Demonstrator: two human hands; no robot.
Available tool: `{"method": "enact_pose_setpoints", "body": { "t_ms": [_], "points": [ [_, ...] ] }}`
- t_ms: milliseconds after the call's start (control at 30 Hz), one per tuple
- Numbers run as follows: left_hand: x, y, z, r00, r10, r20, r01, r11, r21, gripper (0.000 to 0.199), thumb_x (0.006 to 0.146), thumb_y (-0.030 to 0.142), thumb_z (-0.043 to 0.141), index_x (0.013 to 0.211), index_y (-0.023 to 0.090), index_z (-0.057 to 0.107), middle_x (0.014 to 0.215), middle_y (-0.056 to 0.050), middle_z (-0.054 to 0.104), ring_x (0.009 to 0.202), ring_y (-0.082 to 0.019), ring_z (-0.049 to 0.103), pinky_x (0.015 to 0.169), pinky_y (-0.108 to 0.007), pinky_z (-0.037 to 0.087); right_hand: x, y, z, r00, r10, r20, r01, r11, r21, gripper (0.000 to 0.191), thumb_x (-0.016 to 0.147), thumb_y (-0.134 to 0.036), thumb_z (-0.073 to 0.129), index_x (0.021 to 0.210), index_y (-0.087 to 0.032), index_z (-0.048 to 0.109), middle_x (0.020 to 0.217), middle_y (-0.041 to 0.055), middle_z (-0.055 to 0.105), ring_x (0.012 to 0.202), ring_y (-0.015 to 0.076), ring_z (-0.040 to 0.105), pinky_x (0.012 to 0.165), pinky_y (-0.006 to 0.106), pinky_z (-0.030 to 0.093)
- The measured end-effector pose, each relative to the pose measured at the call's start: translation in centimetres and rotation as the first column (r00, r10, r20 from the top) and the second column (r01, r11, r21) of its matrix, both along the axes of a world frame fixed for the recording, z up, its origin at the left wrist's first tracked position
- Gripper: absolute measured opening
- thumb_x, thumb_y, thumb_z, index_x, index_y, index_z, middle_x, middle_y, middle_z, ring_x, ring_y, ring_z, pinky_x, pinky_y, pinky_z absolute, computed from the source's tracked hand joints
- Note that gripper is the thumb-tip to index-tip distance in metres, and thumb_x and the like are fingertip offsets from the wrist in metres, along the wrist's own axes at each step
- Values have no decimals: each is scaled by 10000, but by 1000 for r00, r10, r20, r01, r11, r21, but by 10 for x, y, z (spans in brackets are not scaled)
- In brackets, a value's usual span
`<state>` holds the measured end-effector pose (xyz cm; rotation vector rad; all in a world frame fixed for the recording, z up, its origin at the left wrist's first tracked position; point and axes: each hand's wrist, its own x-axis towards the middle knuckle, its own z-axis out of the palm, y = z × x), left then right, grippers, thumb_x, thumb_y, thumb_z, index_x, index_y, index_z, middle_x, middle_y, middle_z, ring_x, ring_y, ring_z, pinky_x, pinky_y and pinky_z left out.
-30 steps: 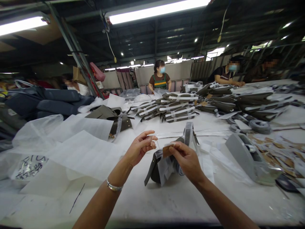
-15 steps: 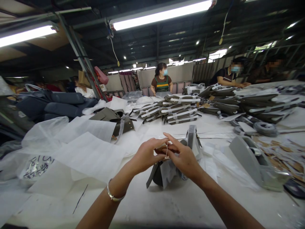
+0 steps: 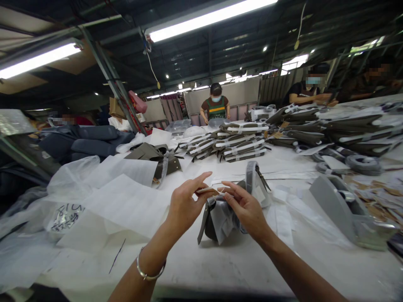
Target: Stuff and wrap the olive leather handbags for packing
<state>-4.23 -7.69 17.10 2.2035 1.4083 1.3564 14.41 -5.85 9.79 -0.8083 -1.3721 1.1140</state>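
The left hand (image 3: 185, 201) pinches a brown card tag (image 3: 206, 190) between thumb and fingers, holding it nearly flat above the dark bag (image 3: 209, 226), and the right hand (image 3: 247, 209) has its thumb and fingertips at the white string (image 3: 219, 191) beside the tag; whether they close on the string is too small to tell. Holding the tag on one side probably leaves the right fingers free to work the thin string. The bag stands on the white tabletop (image 3: 220, 268), back from the near edge and right beneath both hands, likely so that it stays within easy reach. Its handle (image 3: 251, 176) rises behind the right hand in a clear wrap, perhaps against scratches. Toward the right edge sit a grey tape dispenser (image 3: 330, 209) and, beyond it, a spread of loose tags (image 3: 378, 191), seemingly kept handy on that side. White sheets (image 3: 122, 205) overlap toward the left edge, next to a plastic bag (image 3: 67, 214) with black handwriting: "81" seems legible, the other characters not surely so. No brand can be read on the dark bag or the held tag.
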Motion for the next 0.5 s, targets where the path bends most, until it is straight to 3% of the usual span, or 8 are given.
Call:
{"method": "enact_pose_setpoints", "body": {
  "t_ms": [67,133,200,233,300,367,433,500],
  "points": [
    [-1,-6,11,993,44,107,-48,998,36,415,817,268,749,1223,299,666,912,1,736,803,-194,673,793,-296,509,3,3,-10,965,-139,223,94,975,200,372,893,-342,630,1253,-249,646,1252,81,677,1190,247,611,1090,452,446],
    [2,-15,20,982,70,176,-87,992,93,356,809,261,757,1159,277,696,930,-9,738,809,-201,678,756,-294,519,5,9,-21,913,-213,347,86,934,347,331,887,-265,609,1209,-268,683,1258,59,673,1213,238,589,1108,449,428],
    [11,-26,20,992,19,121,-42,982,185,278,819,235,746,1093,269,719,901,-16,742,776,-199,674,732,-300,524,7,16,-30,896,-222,386,50,911,409,350,876,-175,549,1173,-269,707,1216,50,692,1173,222,609,1083,440,457],
    [18,-32,15,998,-49,33,40,973,226,247,839,209,720,1079,269,721,889,-19,746,755,-194,671,731,-304,525,7,19,-33,891,-224,395,42,906,420,381,860,-134,521,1162,-264,714,1191,51,703,1145,217,623,1064,435,474],
    [32,-43,-5,944,-250,-215,300,921,249,253,889,152,633,1102,267,705,880,-29,755,711,-179,664,722,-304,528,7,24,-37,875,-242,419,41,900,434,440,825,-75,488,1158,-250,716,1159,56,715,1111,215,636,1047,442,486],
    [42,-49,-32,805,-439,-400,537,825,177,332,925,112,544,1204,252,657,851,-41,756,696,-175,670,688,-285,533,9,26,-36,852,-249,461,19,893,449,471,808,-40,480,1161,-247,712,1143,56,723,1099,216,643,1073,469,462],
    [39,-48,-62,738,-511,-441,611,783,114,362,936,170,572,1280,279,605,816,-31,752,689,-170,684,695,-261,552,13,23,-33,830,-252,498,-21,878,479,498,805,-22,487,1197,-250,693,1156,57,721,1111,218,644,1102,492,433],
    [22,-38,-92,829,-475,-295,530,836,141,482,878,336,689,1337,310,544,964,-53,756,819,-196,715,769,-267,574,20,17,-31,816,-279,506,-34,850,525,515,814,-47,534,1273,-251,649,1226,73,694,1176,234,620,1107,487,437]
  ]
}}
